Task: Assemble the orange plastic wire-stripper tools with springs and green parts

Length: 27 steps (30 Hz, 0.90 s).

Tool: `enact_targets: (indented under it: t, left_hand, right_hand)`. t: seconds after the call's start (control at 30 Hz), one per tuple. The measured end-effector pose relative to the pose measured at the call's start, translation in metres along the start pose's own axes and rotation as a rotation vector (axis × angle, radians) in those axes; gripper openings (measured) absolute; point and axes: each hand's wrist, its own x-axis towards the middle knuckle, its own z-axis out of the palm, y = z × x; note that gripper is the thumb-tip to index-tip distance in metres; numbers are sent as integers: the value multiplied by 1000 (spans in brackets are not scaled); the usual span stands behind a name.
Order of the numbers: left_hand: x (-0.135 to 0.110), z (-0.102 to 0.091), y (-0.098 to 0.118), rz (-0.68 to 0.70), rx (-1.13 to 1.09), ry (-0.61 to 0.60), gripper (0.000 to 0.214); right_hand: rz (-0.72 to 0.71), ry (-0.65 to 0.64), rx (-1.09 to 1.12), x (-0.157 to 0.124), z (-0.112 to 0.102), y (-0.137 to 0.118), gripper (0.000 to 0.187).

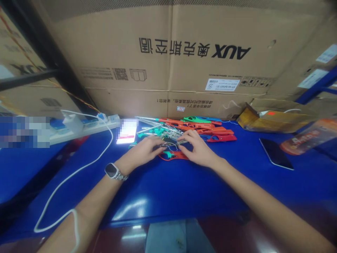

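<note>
My left hand [147,149], with a watch on its wrist, is closed with thumb and fingers pinched at a thin wire [172,143]. My right hand [197,149] pinches at the wire's other side; the exact grip is too small to make out. Just under the fingertips lies a red lighter casing [172,156] with a small green part in it. Behind the hands is a heap of thin metal and wire pieces [172,133]. Beyond it lie several long-necked lighter bodies, including orange ones [202,127], a green one [193,119] and a red one [222,137].
A lit phone [127,131] lies left of the heap, beside a white power strip [84,125] whose white cable [59,184] loops forward. To the right are a dark phone [276,154], a bottle [308,137] and an open cardboard box [273,114]. Large cartons [110,42] stand behind the blue table [163,189].
</note>
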Motion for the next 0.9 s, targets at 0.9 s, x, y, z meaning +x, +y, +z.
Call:
enact_targets:
  t: [0.9]
  left_hand:
    - [-3,-5,13,-68,70,-83,31]
  right_hand:
    - [63,-106,-202,1,0,-19,6]
